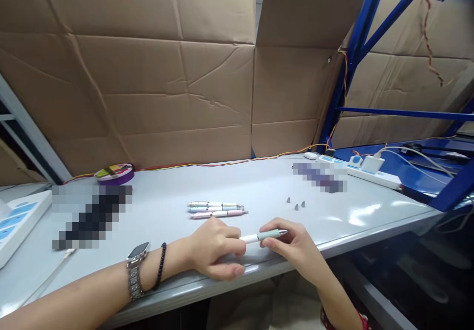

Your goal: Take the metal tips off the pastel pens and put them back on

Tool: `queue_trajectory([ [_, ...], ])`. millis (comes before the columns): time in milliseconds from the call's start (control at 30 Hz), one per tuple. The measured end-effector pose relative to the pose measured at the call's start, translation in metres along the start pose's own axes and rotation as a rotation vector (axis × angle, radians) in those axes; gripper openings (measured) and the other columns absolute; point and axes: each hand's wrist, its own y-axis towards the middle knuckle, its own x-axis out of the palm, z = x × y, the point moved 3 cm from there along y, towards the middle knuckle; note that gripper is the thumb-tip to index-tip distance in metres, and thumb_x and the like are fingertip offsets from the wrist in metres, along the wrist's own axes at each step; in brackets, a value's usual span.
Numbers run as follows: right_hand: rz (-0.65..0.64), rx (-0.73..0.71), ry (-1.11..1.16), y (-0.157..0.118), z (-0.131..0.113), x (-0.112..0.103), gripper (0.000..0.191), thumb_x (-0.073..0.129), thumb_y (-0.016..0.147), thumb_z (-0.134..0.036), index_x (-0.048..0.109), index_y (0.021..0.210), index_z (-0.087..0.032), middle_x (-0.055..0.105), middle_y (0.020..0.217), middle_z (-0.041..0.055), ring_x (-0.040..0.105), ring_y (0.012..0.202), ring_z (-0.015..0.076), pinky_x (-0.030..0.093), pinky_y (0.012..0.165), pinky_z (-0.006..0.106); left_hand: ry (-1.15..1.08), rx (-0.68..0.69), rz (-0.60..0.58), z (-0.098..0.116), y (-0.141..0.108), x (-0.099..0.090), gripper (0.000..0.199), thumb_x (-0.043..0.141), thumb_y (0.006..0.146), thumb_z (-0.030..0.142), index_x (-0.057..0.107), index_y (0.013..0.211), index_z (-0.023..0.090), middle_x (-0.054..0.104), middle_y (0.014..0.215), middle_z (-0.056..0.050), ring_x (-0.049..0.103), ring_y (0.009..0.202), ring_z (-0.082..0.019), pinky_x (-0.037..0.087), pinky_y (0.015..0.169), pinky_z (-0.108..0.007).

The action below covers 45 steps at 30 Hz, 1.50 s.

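A ballpoint pen (268, 235) with a white barrel and pale green grip lies level between my hands, its dark tip pointing right. My left hand (218, 247) has its fingers curled around the white rear end, which they hide, while its thumb sticks out apart. The thumb and fingers of my right hand (294, 246) pinch the green grip close to the tip. Beyond my left hand lie three more pens side by side, with a pink pen (218, 214) nearest. Three small grey cone-shaped pieces (296, 207) are on the table beyond my right hand.
A purple round tin (114, 174) stands at the back left of the white table (159, 187). Power strips (374, 172) lie at both sides. Blurred-out items lie left and right. Cardboard sheets (148, 73) and a blue metal frame (342, 83) border the back.
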Motion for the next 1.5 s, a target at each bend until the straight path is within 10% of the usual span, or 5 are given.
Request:
queue_trajectory([
  [267,-0.078,0.017,0.089,-0.001,0.002,0.006,0.022,0.071,0.069,-0.035,0.068,0.075,-0.014,0.065,0.072,0.0026,0.058,0.067,0.0148,0.046,0.056,0.021,0.003,0.044,0.07,0.001,-0.002,0.004,0.051,0.02,0.092,0.044,0.03,0.049,0.018,0.037,0.041,0.001,0.025,0.035,-0.011,0.018,0.037,-0.028],
  [900,-0.018,-0.082,0.042,-0.005,-0.002,0.001,0.015,0.062,0.078,-0.028,0.065,0.09,-0.019,0.065,0.081,0.0014,0.059,0.065,0.013,0.046,0.057,0.023,0.065,-0.018,-0.009,0.0,0.0,0.003,0.042,0.028,0.091,0.038,0.041,0.055,0.019,0.043,0.049,0.001,0.034,0.041,-0.011,0.026,0.041,-0.025],
  [1067,0.442,-0.301,0.23,-0.012,0.018,-0.004,0.009,0.059,0.078,-0.027,0.061,0.074,-0.02,0.056,0.068,-0.0007,0.052,0.048,0.009,0.042,0.046,0.022,0.15,-0.07,0.017,0.005,0.005,-0.004,0.024,0.039,0.088,0.031,0.058,0.093,0.018,0.057,0.095,-0.009,0.055,0.082,-0.019,0.046,0.074,-0.029],
  [1233,0.958,-0.361,0.173,-0.019,0.022,-0.026,0.007,0.055,0.083,-0.026,0.061,0.081,-0.022,0.052,0.06,-0.0025,0.05,0.053,0.0116,0.042,0.052,0.024,0.326,-0.208,0.13,0.0,0.003,-0.011,0.036,0.047,0.086,0.02,0.047,0.122,0.024,0.03,0.136,-0.012,0.027,0.126,-0.03,0.033,0.099,-0.046],
  [1500,0.209,-0.197,-0.637,0.018,0.012,-0.035,0.029,0.044,0.088,-0.029,0.063,0.109,-0.026,0.065,0.095,0.0061,0.057,0.087,0.0223,0.047,0.074,0.035,0.7,-0.346,-0.022,-0.03,-0.004,-0.014,0.015,0.043,0.087,0.017,0.058,0.089,0.015,0.05,0.108,-0.014,0.047,0.101,-0.029,0.043,0.082,-0.043],
])
